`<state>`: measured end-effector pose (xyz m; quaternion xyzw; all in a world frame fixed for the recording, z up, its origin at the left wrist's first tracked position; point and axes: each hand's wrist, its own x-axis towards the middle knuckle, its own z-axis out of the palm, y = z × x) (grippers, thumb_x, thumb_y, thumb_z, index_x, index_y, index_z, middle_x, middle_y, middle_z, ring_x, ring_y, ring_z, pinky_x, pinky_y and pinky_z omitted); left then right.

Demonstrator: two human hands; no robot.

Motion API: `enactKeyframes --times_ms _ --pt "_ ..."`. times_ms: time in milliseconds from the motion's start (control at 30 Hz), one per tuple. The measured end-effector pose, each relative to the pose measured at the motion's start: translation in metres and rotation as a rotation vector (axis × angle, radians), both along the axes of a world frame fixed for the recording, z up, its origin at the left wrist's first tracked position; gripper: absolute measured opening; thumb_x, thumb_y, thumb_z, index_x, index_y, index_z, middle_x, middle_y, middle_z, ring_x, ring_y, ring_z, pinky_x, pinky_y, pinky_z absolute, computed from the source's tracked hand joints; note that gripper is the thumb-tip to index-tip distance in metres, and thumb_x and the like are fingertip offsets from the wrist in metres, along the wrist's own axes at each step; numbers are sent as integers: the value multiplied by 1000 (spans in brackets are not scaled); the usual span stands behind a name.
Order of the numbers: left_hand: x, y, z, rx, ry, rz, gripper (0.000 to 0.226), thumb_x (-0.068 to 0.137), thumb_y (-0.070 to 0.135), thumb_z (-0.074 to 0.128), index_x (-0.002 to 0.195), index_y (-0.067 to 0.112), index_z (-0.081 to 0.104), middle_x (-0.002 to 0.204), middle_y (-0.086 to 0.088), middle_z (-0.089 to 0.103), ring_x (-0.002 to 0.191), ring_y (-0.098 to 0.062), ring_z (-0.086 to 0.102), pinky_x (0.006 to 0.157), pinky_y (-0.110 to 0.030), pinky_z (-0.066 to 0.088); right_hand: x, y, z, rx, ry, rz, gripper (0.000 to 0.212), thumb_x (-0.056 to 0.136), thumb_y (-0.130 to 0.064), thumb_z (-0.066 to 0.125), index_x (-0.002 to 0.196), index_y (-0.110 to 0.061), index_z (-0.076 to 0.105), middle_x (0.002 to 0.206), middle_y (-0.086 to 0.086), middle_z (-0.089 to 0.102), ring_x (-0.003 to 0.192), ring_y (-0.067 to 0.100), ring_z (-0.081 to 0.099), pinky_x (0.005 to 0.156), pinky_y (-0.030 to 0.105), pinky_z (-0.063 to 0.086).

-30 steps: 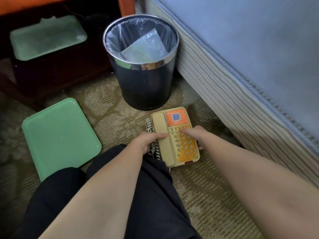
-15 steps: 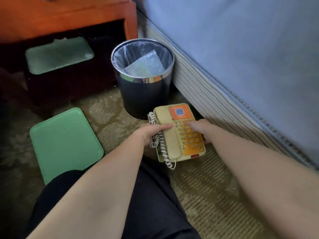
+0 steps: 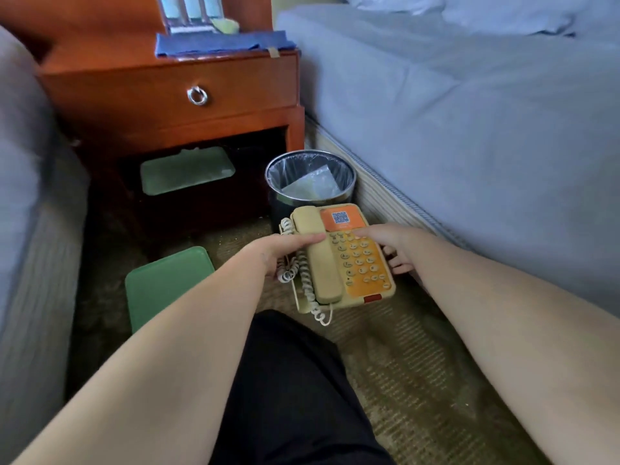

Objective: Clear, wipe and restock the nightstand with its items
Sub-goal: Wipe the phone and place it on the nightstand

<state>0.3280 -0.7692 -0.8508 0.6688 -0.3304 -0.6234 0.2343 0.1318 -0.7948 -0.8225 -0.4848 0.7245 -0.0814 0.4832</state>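
Nearest the camera, a knee in dark trousers [image 3: 292, 380] is seen over the patterned carpet [image 3: 402, 380], with both bare forearms reaching forward.

The telephone [image 3: 362, 263], beige with an orange keypad face, is held between the two grips, just ahead of the knee. The left grip [image 3: 278, 250] is closed on the telephone's left side: the thumb is laid across the handset [image 3: 323, 263], and the fingers are curled under among the coiled cord [image 3: 303, 280]. The right grip [image 3: 392, 245] is closed on the right side, thumb set on the upper keypad, fingers curled beneath the edge. The handset is seated in its cradle. Whether the base touches the carpet cannot be told.

A green tray [image 3: 167, 283] is laid flat on the carpet left of the telephone, partly hidden by the left forearm.

Just behind the telephone, a dark waste bin [image 3: 273, 196] with a clear liner is stood against the side of the bed [image 3: 469, 129], a crumpled wrapper inside.

Beyond, the nightstand [image 3: 141, 92] is seen with its drawer closed and a ring pull [image 3: 198, 95] at centre. A second green tray [image 3: 186, 171] is lodged in the open lower shelf. A blue cloth [image 3: 221, 43] is spread along the right rear part of the nightstand's top.
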Motion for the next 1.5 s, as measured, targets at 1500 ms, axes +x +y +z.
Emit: enactKeyframes --times_ms 1500 --pt "364 -155 245 -402 -224 673 96 69 55 80 139 4 39 120 -9 60 105 -25 63 94 -42 53 378 -217 220 -348 -442 346 7 90 -15 60 87 -17 54 97 6 68 96 23 66 90 37 52"
